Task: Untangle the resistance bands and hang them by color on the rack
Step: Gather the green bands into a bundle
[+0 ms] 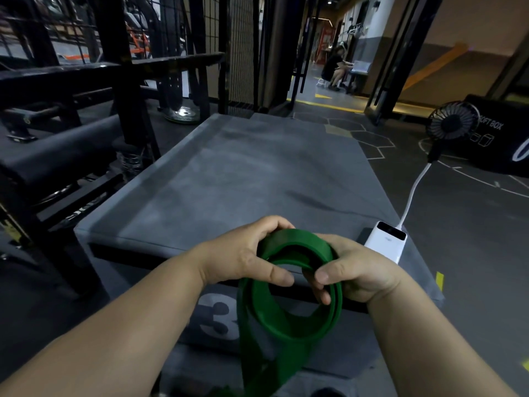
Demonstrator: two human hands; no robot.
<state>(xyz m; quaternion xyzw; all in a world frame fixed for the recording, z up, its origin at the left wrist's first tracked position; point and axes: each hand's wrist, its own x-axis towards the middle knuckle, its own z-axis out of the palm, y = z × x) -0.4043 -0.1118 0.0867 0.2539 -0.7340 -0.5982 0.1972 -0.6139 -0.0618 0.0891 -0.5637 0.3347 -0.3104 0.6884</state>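
Observation:
A wide green resistance band [289, 325] is coiled in several loops in front of me, over the near edge of a grey padded box [229, 181]. My left hand [246, 253] grips the top left of the coil, thumb across the front. On the right side of the coil, my right hand [352, 273] pinches the loops between thumb and fingers. The band's loose end hangs down toward the bottom of the view. A black metal rack [114, 70] stands to the left.
A white power bank [386, 242] lies on the box's right edge, with a white cable running to a small black fan [452, 124] on the floor. A black soft box stands at far right. A person sits in the corridor far ahead.

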